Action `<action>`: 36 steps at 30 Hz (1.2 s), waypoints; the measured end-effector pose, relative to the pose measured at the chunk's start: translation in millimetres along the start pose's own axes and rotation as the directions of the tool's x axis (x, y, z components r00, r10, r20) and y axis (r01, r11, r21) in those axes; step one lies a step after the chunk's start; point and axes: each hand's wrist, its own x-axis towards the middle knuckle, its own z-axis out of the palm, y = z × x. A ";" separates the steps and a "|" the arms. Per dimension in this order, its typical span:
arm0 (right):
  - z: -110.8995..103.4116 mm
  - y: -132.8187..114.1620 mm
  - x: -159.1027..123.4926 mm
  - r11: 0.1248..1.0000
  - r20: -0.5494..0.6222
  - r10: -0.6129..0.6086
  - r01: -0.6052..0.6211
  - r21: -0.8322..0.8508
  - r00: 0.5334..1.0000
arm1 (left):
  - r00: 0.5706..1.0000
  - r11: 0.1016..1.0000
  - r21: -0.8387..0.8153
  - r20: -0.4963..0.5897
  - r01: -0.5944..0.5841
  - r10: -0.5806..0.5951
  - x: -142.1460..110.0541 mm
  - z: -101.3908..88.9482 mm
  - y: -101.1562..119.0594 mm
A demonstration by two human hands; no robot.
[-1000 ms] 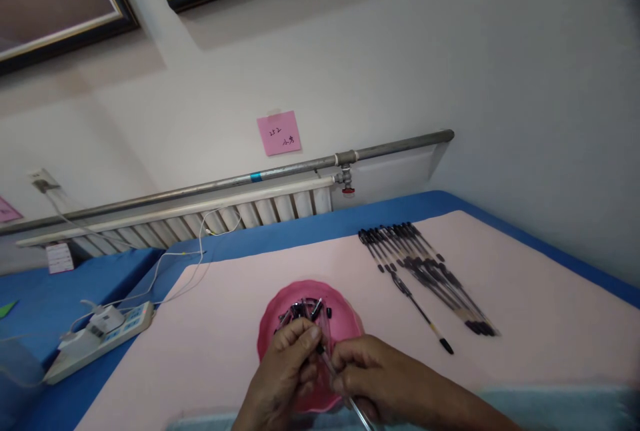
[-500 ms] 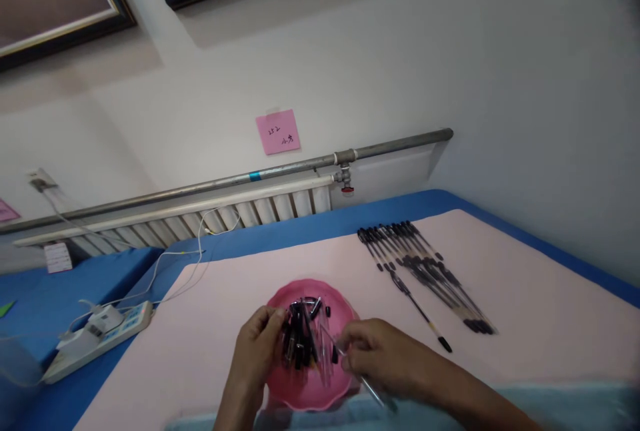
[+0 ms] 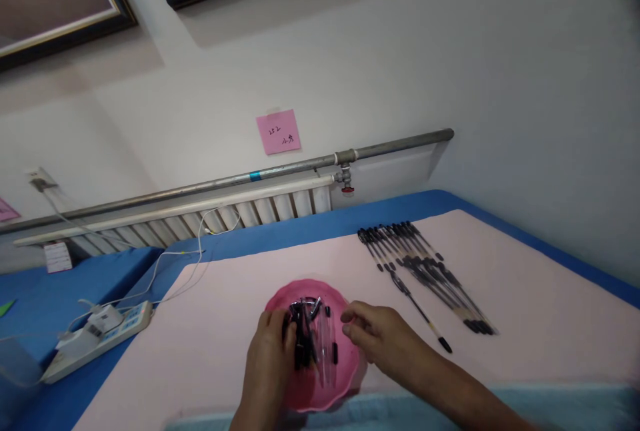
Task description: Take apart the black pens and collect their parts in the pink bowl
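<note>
A pink scalloped bowl (image 3: 345, 378) holds a jumble of black pen caps (image 3: 301, 338), clear pen barrels (image 3: 327, 351) and other small pen parts. My left hand (image 3: 267, 358) reaches over the bowl's left side, its fingers curled against the black pieces. What lies between its thumb and fingers is mostly hidden. At the bowl's right rim is my right hand (image 3: 375, 334), thumb and forefinger slightly apart with nothing visible between them. A single capped pen (image 3: 420, 311) lies on the pink sheet to the right of that hand.
Rows of black pens (image 3: 400, 244) lie beyond on the pink sheet (image 3: 225, 311), with a second overlapping group (image 3: 450, 291) nearer. A white power strip (image 3: 100, 341) with plugs and cables is at left. A radiator (image 3: 260, 208) and pipe run along the wall.
My right hand has let go of the clear, slender pen piece it held and shifted slightly up and right. My left hand has moved right and turned, reaching further into the bowl.
</note>
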 end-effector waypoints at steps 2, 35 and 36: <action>-12.6 2.5 1.3 0.971 -0.046 -0.035 0.023 -0.239 0.998 | 0.996 0.998 -0.007 0.060 -0.061 0.061 -3.4 7.5 2.7; -6.9 -28.8 -15.7 0.954 0.469 0.030 -0.165 0.250 0.883 | 0.884 0.160 -0.870 0.453 0.466 -0.111 -14.1 3.5 38.1; -6.9 -27.8 -15.8 0.966 0.462 0.031 -0.146 0.215 0.886 | 0.900 0.153 -0.889 0.414 0.432 -0.136 -11.2 1.4 34.2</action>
